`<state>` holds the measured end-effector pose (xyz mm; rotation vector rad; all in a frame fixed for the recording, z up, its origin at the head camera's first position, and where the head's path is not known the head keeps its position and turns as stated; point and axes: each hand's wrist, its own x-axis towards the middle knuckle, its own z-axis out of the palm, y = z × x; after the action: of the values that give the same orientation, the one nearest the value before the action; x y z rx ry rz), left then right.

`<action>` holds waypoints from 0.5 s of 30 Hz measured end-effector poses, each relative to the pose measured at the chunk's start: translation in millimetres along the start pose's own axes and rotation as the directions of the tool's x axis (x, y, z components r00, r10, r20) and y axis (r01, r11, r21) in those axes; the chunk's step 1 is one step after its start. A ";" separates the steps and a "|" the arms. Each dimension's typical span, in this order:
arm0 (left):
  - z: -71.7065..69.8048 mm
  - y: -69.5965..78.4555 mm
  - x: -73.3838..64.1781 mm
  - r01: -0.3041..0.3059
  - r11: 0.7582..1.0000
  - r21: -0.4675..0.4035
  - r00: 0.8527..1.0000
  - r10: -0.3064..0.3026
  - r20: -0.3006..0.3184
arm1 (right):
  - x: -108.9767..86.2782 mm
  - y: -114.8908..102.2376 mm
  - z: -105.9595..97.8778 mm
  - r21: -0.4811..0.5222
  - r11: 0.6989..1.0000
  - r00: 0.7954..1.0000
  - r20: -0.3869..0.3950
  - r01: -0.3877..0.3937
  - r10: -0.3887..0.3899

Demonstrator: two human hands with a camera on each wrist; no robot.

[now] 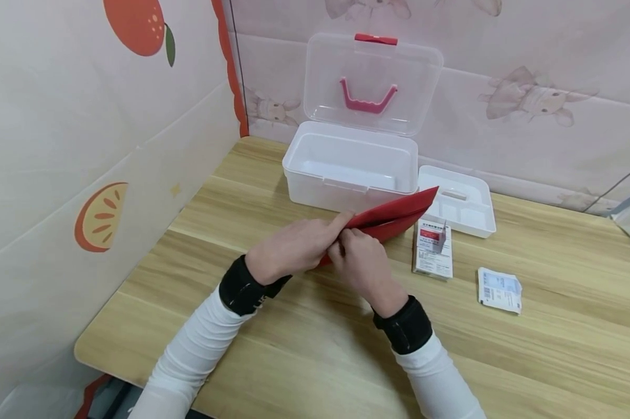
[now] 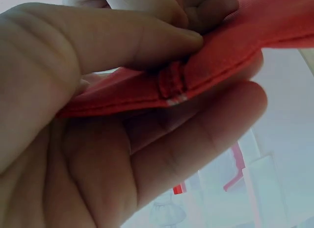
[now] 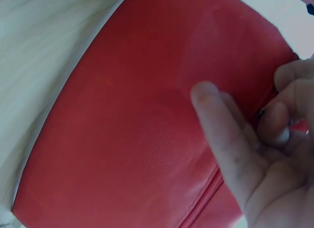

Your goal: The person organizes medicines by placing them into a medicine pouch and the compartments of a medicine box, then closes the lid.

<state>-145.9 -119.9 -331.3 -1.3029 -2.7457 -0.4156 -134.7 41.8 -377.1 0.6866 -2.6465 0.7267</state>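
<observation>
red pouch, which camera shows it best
The right wrist view: the red pouch spreads broadly across the frame. The head view shows it slanted, partly behind the left hand and right hand; the left wrist view, only part near one edge.

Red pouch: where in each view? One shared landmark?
Head: the red pouch is right of centre, slanting up-right from the left hand and right hand.
Left wrist: the red pouch runs from left of centre to the upper right.
Right wrist: the red pouch fills the middle, top to bottom.
Shared landmark: hands on it; both in head, at least its own in each wrist view.
</observation>
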 end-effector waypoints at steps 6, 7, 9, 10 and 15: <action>0.2 1.2 1.1 0.013 1.000 0.002 1.000 -0.013 0.011 | -1.6 3.5 -2.2 -0.019 0.995 0.995 0.042 0.093 -0.093; 0.1 1.3 1.2 0.020 1.000 -0.001 1.000 -0.020 0.015 | -1.7 3.7 -2.2 -0.021 0.993 0.993 0.047 0.113 -0.112; 0.0 1.3 1.2 0.029 1.000 0.002 0.999 -0.029 0.021 | -1.7 3.7 -2.0 -0.023 0.990 0.989 0.053 0.139 -0.138; -0.1 1.2 1.1 0.031 1.000 0.002 0.999 -0.031 0.024 | -1.7 3.6 -1.9 -0.029 0.989 0.988 0.050 0.148 -0.147; -0.6 0.4 0.6 0.028 1.000 -0.004 0.999 -0.028 0.035 | -1.6 2.0 -0.3 -0.054 0.989 0.991 0.016 0.134 -0.134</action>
<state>-146.1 -119.4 -330.5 -1.2866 -2.7959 -0.4057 -134.4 44.1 -378.3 0.8465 -2.5907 0.6122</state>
